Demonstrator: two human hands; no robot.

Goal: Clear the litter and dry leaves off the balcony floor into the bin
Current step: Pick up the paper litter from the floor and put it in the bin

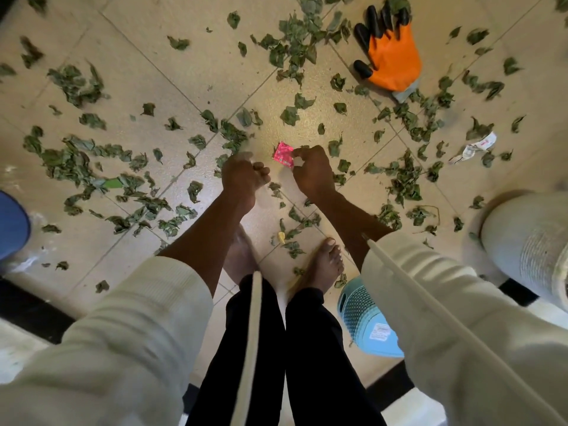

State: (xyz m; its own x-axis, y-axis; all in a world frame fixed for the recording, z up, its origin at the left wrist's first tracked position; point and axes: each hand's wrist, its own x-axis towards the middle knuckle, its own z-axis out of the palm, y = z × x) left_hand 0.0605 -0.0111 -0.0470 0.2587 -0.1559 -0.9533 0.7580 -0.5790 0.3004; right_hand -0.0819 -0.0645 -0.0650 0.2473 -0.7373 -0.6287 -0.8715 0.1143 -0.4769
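The beige tiled balcony floor (172, 72) is lying strewn with dry green leaves (73, 158), thickest at the left and top. A pale blue perforated plastic bin (365, 321) is sitting beside the person's right foot. An orange work glove with black fingertips (390, 56) is lying at the upper right. The right hand (312, 172) is pinching a small pink foil wrapper (283, 155) in its fingers, down by the floor. The left hand (242, 176) is hanging curled into a fist, though whether it is holding anything I cannot tell. A crumpled white paper scrap (475, 147) is lying well right.
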